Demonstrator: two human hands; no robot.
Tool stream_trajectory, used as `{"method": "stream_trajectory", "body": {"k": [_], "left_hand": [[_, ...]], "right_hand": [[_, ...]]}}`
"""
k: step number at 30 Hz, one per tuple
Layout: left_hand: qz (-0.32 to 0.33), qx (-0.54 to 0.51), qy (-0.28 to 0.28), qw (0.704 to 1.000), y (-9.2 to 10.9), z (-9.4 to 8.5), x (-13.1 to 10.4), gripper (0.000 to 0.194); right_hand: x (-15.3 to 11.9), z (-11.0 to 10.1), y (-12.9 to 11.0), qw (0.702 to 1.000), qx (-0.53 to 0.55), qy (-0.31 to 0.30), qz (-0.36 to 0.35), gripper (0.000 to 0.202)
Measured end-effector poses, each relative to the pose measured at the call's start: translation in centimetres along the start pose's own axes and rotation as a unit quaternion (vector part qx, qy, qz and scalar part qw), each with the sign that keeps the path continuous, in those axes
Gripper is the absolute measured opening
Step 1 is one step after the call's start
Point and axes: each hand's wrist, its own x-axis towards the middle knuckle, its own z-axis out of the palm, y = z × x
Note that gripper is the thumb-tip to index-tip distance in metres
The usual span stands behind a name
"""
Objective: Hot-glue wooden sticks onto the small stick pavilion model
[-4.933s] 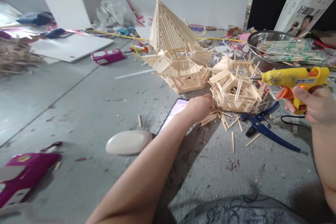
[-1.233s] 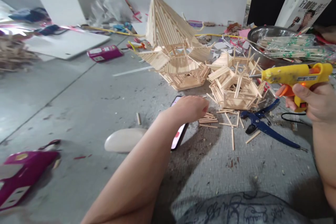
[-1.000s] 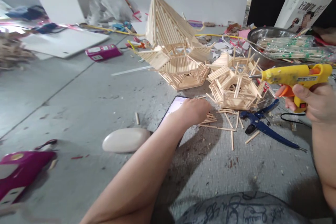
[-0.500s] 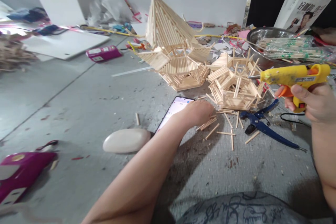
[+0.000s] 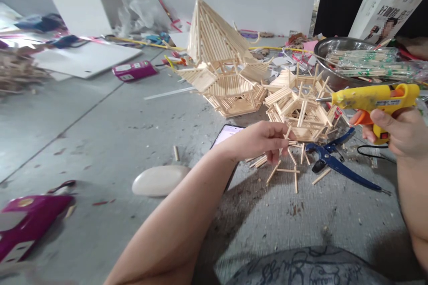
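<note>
My left hand (image 5: 262, 140) pinches a short wooden stick (image 5: 288, 132) between thumb and fingers, just in front of a small frame of glued sticks (image 5: 302, 113). Loose cut sticks (image 5: 288, 170) lie on the floor below that hand. My right hand (image 5: 403, 131) is wrapped round the handle of a yellow hot glue gun (image 5: 364, 96), with its nozzle pointing left towards the small frame. Blue cutting pliers (image 5: 337, 162) rest on the floor between the hands. A phone (image 5: 225, 136) lies partly hidden under my left forearm.
Behind stands a larger stick model with a pointed roof (image 5: 217, 35). A steel bowl (image 5: 323, 46) of packaged sticks is at the back right. On the left are a white oval object (image 5: 160, 180) and purple power strips (image 5: 33, 218) (image 5: 133, 71). Scraps litter the back.
My left hand has moved right and risen from the loose sticks, and a short stick now shows between its fingers. The right hand with the glue gun has hardly moved.
</note>
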Motion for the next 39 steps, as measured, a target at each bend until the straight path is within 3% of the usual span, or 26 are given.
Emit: {"method": "stream_trajectory", "body": {"k": [4,7,10,13,16,22,29,39], "left_hand": [[-0.014,-0.071,0.123,0.990,-1.4,1.1,1.6,0.018],[-0.010,-0.097,0.172,0.980,-2.1,2.0,2.4,0.023],[0.022,-0.132,0.166,0.977,-2.1,2.4,2.4,0.018],[0.049,-0.161,0.126,0.978,-1.8,2.3,2.1,0.006],[0.038,-0.184,0.106,0.976,-1.5,2.1,1.9,0.005],[-0.012,-0.212,0.154,0.965,-1.4,2.2,2.4,0.019],[-0.005,-0.204,0.193,0.960,-1.6,2.7,3.0,0.020],[-0.017,-0.253,0.186,0.949,-0.8,2.8,3.2,0.022]], "right_hand": [[0.0,0.0,0.1,1.000,0.002,0.001,0.006,0.015],[-0.1,-0.1,0.2,1.000,-0.001,0.005,0.005,0.016],[-0.1,-0.2,0.1,1.000,-0.004,0.002,0.002,0.018],[-0.1,-0.2,0.1,1.000,0.004,-0.001,0.005,0.018],[-0.1,-0.2,0.1,1.000,0.009,-0.003,0.006,0.018],[-0.1,-0.2,0.2,1.000,0.003,-0.005,0.011,0.020],[0.0,-0.2,0.3,1.000,0.000,-0.013,0.012,0.020],[-0.1,0.0,0.2,1.000,0.008,-0.009,0.013,0.019]]}}
